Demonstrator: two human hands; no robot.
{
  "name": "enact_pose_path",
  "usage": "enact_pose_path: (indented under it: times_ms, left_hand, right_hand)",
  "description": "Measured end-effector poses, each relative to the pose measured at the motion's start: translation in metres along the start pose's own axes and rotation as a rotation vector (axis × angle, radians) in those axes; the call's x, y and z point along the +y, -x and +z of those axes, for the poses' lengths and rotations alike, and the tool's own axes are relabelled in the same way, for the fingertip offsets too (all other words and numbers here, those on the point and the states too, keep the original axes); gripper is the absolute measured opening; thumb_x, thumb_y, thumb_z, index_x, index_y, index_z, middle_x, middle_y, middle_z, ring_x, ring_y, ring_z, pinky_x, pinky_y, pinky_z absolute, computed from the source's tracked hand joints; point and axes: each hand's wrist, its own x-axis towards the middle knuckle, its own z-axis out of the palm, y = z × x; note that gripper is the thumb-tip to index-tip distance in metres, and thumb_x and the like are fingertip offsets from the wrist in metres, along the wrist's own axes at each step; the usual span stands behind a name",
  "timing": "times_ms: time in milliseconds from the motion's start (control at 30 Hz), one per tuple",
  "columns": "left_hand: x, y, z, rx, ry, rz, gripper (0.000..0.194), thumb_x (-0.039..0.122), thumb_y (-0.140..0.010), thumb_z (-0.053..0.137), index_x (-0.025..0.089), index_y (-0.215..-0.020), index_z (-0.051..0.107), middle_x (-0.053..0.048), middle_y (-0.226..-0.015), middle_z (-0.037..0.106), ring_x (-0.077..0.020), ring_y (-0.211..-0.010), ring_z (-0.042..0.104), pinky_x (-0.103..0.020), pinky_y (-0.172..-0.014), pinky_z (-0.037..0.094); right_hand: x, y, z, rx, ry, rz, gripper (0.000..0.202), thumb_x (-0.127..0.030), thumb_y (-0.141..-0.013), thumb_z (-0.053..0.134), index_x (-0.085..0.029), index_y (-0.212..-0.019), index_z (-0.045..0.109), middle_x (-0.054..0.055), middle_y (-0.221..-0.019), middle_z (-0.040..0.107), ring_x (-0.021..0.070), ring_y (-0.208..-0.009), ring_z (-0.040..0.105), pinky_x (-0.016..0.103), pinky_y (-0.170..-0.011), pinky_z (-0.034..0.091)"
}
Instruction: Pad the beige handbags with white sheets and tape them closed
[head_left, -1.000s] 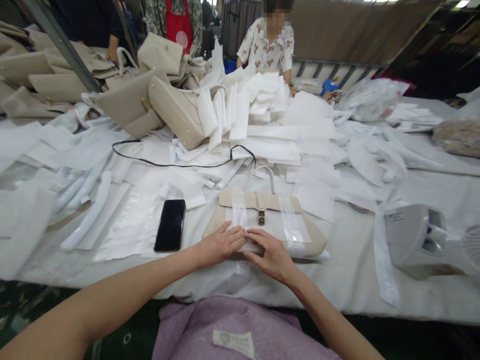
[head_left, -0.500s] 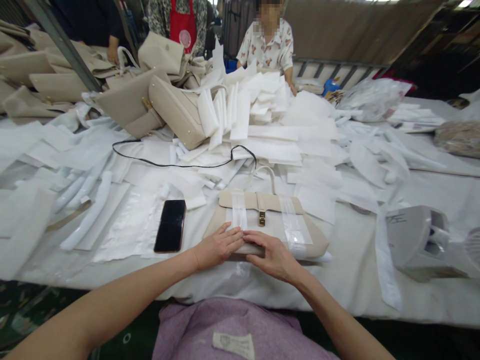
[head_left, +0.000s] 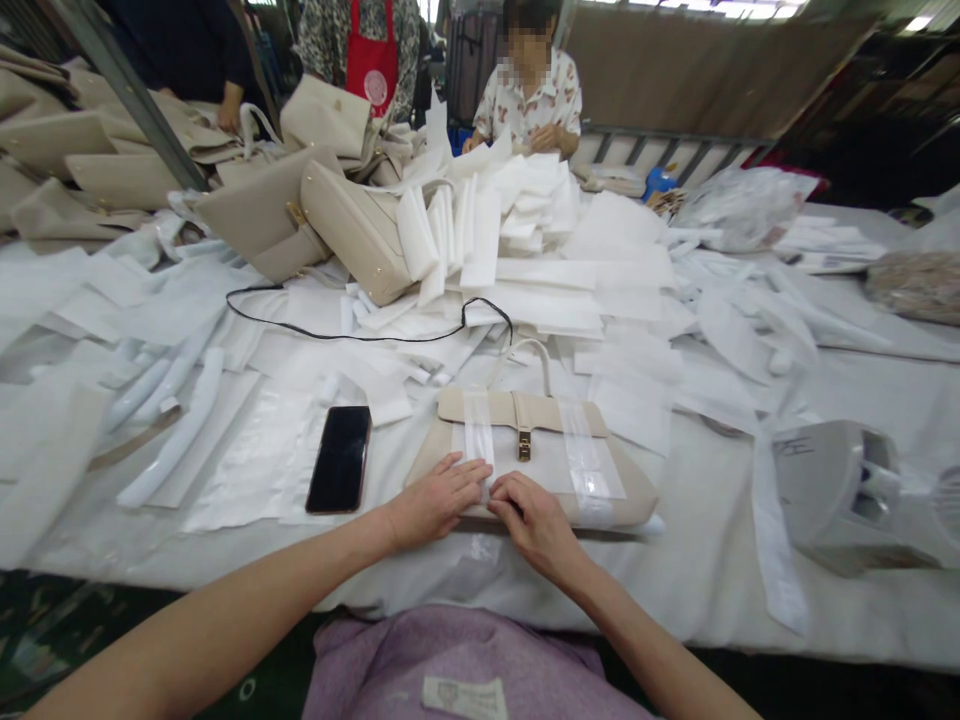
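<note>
A beige handbag (head_left: 540, 480) lies flat before me, its flap closed by a gold clasp (head_left: 525, 446). White sheeting covers part of its front, under a left strip of clear tape (head_left: 477, 425) and a right strip of clear tape (head_left: 585, 450). My left hand (head_left: 442, 497) rests flat on the bag's lower left, fingers stretched over the left strip. Thumb and forefinger of my right hand (head_left: 536, 522) pinch together at that strip's lower end, partly hiding it. The bag's handle (head_left: 544, 360) stands up behind the flap.
A phone (head_left: 339, 460) lies left of the bag. At right stands a grey tape dispenser-like device (head_left: 832, 490). White foam sheets (head_left: 525, 210) and beige bags (head_left: 352, 230) pile up behind, with a black cord (head_left: 337, 333) in front. Co-workers (head_left: 532, 100) stand across the table.
My right hand's thumb and forefinger have come together at the tape. My left hand stays nearly in place. The co-worker opposite has raised a hand toward the chest.
</note>
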Motion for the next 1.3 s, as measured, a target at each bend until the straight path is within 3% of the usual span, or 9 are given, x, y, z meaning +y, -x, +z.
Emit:
enact_pose_path:
  times_ms: [100,200,300,500,733,1000,1133,1300]
  left_hand:
    - [0.003,-0.003,-0.005,-0.010,0.030,-0.020,0.058,0.001,-0.069,0.050,0.015,-0.125,0.043,-0.017,-0.151,0.028,-0.0229,-0.141,0.022,-0.049,-0.113,0.023]
    - [0.005,-0.006,-0.007,-0.014,0.012,-0.043,0.084,-0.002,-0.064,0.049,0.018,-0.142,0.024,-0.016,-0.155,0.015,-0.0268,-0.144,0.010,-0.052,-0.111,0.025]
    - [0.006,-0.008,-0.007,-0.044,-0.006,-0.043,0.092,-0.002,-0.061,0.047,0.017,-0.146,0.017,-0.015,-0.156,0.012,-0.0281,-0.144,0.006,-0.054,-0.110,0.023]
    - [0.005,-0.006,-0.003,-0.076,-0.017,0.007,0.081,-0.002,-0.068,0.041,0.016,-0.145,0.021,-0.014,-0.151,0.031,-0.0232,-0.142,0.022,-0.056,-0.111,0.017]
    - [0.000,-0.001,0.006,0.026,-0.036,0.031,0.076,0.001,-0.076,0.042,0.022,-0.146,0.021,-0.012,-0.152,0.028,-0.0229,-0.143,0.014,-0.052,-0.112,0.018]
    - [-0.011,0.006,0.017,0.160,-0.069,0.190,0.054,0.005,-0.085,0.039,0.015,-0.138,0.037,-0.015,-0.137,0.051,-0.0220,-0.138,0.031,-0.053,-0.113,0.016]
    - [-0.014,0.007,0.021,0.271,-0.056,0.212,0.048,0.004,-0.087,0.036,0.014,-0.134,0.043,-0.015,-0.134,0.054,-0.0210,-0.137,0.033,-0.052,-0.113,0.019]
    - [-0.016,0.007,0.022,0.301,-0.031,0.253,0.037,0.013,-0.094,0.036,0.014,-0.128,0.048,-0.014,-0.127,0.060,-0.0206,-0.135,0.037,-0.053,-0.113,0.021]
  right_hand:
    - [0.003,0.004,0.002,0.012,0.016,-0.079,0.017,-0.015,-0.089,0.048,-0.021,-0.073,0.047,0.002,-0.078,0.055,0.0167,-0.076,0.052,0.030,-0.071,0.042]
    - [0.008,0.006,0.004,0.038,0.046,-0.129,0.017,-0.015,-0.091,0.047,-0.021,-0.075,0.047,0.002,-0.075,0.052,0.0170,-0.075,0.050,0.030,-0.070,0.041]
    - [0.013,0.008,0.005,0.052,0.056,-0.179,0.016,-0.015,-0.092,0.046,-0.021,-0.077,0.047,0.003,-0.076,0.052,0.0178,-0.078,0.050,0.031,-0.071,0.042]
    - [0.016,0.016,0.004,0.097,0.063,-0.253,0.013,-0.013,-0.092,0.046,-0.021,-0.082,0.050,0.004,-0.082,0.056,0.0183,-0.083,0.052,0.032,-0.073,0.045]
    - [0.020,0.024,0.007,0.150,0.083,-0.310,0.012,-0.011,-0.090,0.049,-0.020,-0.085,0.052,0.004,-0.083,0.058,0.0168,-0.080,0.053,0.031,-0.073,0.046]
    - [0.024,0.029,0.014,0.145,0.208,-0.482,0.017,-0.003,-0.088,0.045,-0.018,-0.089,0.055,0.005,-0.084,0.062,0.0157,-0.074,0.052,0.031,-0.069,0.044]
    - [0.027,0.031,0.018,0.179,0.223,-0.505,0.019,-0.004,-0.088,0.044,-0.017,-0.091,0.056,0.007,-0.088,0.063,0.0163,-0.077,0.054,0.033,-0.071,0.045]
    - [0.026,0.032,0.014,0.118,0.230,-0.454,0.018,-0.004,-0.088,0.045,-0.018,-0.092,0.056,0.007,-0.086,0.063,0.0165,-0.076,0.052,0.033,-0.071,0.047]
